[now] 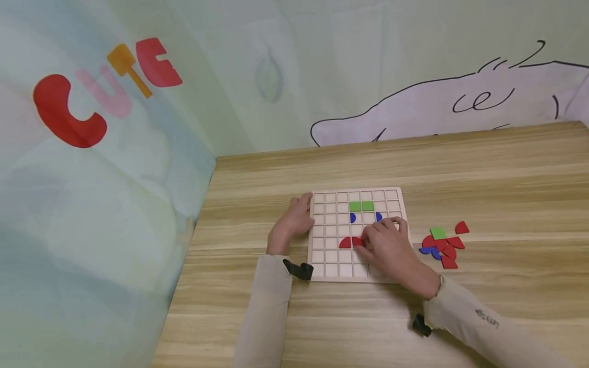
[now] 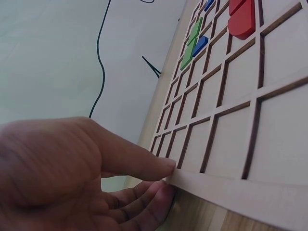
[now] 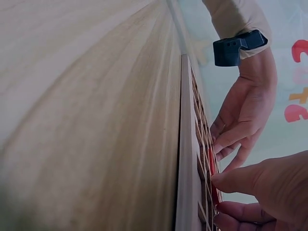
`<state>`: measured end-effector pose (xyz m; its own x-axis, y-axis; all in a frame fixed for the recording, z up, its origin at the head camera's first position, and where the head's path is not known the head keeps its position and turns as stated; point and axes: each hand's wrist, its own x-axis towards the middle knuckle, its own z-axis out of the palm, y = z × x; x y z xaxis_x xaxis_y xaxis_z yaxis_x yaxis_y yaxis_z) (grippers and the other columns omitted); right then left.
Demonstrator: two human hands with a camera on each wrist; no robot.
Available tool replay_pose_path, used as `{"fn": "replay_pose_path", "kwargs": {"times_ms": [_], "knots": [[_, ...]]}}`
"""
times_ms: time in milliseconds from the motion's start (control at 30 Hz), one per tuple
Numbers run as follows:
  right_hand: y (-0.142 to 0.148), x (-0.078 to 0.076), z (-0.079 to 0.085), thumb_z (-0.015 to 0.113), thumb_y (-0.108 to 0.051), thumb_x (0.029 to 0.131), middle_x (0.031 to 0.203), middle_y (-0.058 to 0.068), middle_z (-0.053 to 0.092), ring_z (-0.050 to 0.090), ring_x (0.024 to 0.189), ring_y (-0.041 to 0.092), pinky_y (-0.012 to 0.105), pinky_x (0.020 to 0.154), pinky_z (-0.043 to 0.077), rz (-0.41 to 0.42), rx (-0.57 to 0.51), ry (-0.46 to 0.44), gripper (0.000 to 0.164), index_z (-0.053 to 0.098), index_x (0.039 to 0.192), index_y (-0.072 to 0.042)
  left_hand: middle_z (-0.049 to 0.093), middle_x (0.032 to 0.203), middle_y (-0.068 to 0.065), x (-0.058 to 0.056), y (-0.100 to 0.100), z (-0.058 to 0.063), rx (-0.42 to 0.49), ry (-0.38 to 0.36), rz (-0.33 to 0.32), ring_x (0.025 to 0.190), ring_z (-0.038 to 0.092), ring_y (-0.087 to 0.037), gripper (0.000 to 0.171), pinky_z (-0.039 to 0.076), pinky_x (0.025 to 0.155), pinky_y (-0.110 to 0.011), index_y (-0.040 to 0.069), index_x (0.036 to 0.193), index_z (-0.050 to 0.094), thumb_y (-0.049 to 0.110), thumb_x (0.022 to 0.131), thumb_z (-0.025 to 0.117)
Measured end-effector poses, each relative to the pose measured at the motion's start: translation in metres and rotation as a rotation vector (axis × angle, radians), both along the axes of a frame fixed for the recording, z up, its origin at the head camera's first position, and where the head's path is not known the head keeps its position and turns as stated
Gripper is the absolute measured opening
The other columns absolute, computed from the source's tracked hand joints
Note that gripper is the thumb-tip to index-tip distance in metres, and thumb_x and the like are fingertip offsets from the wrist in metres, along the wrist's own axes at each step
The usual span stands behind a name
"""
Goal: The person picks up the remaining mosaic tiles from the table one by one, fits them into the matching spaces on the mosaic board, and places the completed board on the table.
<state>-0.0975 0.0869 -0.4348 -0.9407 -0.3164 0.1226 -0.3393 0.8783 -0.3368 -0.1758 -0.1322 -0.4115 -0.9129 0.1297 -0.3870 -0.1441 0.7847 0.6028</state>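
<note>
Left hand (image 1: 292,221): gripping the left edge of the grid board (image 1: 331,230), thumb on top of the frame, fingers curled at the side. Right hand (image 1: 391,251): thumb and finger pinching a red quarter-circle (image 1: 356,241) in a board cell, directly right of another red quarter-circle (image 1: 345,243) in the same row. Can't tell if the pinched one sits flat; fingertips cover part of it.

Risks, my read:
- Piece ends up tilted or turned wrong. Cause: uneven release, or a corner catching on a divider (the dividers stand proud of the cell floors).
- Neighbour gets bumped. Cause: fingertips working right next to it.
- Board skews on the table (image 1: 257,179). Cause: left grip slackening while the right presses; pieces could then shift.
- Blue half-circle (image 1: 379,216) gets knocked. Cause: it's just beside the right hand's knuckles.
- Loose pile (image 1: 451,252) right of the board gets scattered. Cause: right sleeve (image 1: 465,306) passes near it, and those pieces overlap, so one nudge may move several.

Green squares (image 1: 355,206) look lower risk, up past the fingers.
</note>
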Motion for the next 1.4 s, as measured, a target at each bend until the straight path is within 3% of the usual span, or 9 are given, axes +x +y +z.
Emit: {"fn": "replay_pose_path", "kwargs": {"times_ms": [467,900,1167,1400], "knots": [[0.002,0.000,0.000,0.074,-0.033,0.080,0.079,-0.001,0.062,0.052,0.091,0.025,0.052,0.097,0.025,0.038,0.010,0.042,0.021,0.065,0.081,-0.015,0.032,0.145,-0.017,0.002,0.000,0.002,0.001,0.009,0.004,0.128,0.042,-0.028,0.074,0.038,0.097,-0.038,0.015,0.153,0.023,-0.004,0.086,0.048],[0.011,0.006,0.006,0.075,-0.032,0.079,0.101,0.005,0.062,0.055,0.101,0.028,0.054,0.098,0.024,0.066,-0.041,0.075,0.025,0.066,0.094,-0.013,0.033,0.142,-0.018,0.001,-0.001,0.001,-0.006,0.014,-0.018,0.125,0.044,-0.028,0.073,0.039,0.096,-0.038,0.014,0.152,0.023,-0.003,0.086,0.049],[0.026,0.006,0.017,0.078,-0.031,0.076,0.109,0.010,0.063,0.054,0.107,0.030,0.054,0.098,0.025,0.035,-0.029,0.035,0.035,0.066,0.102,-0.010,0.032,0.143,-0.017,0.001,0.000,0.001,0.003,0.010,-0.004,0.125,0.043,-0.027,0.073,0.038,0.098,-0.039,0.014,0.152,0.023,-0.003,0.086,0.049],[0.048,0.005,0.023,0.078,-0.028,0.077,0.106,0.012,0.063,0.054,0.105,0.034,0.055,0.095,0.025,-0.010,-0.045,0.053,0.033,0.066,0.100,-0.008,0.033,0.143,-0.017,0.000,-0.001,-0.001,0.009,0.006,-0.002,0.128,0.042,-0.027,0.074,0.038,0.096,-0.038,0.015,0.152,0.023,-0.004,0.086,0.049]]}}
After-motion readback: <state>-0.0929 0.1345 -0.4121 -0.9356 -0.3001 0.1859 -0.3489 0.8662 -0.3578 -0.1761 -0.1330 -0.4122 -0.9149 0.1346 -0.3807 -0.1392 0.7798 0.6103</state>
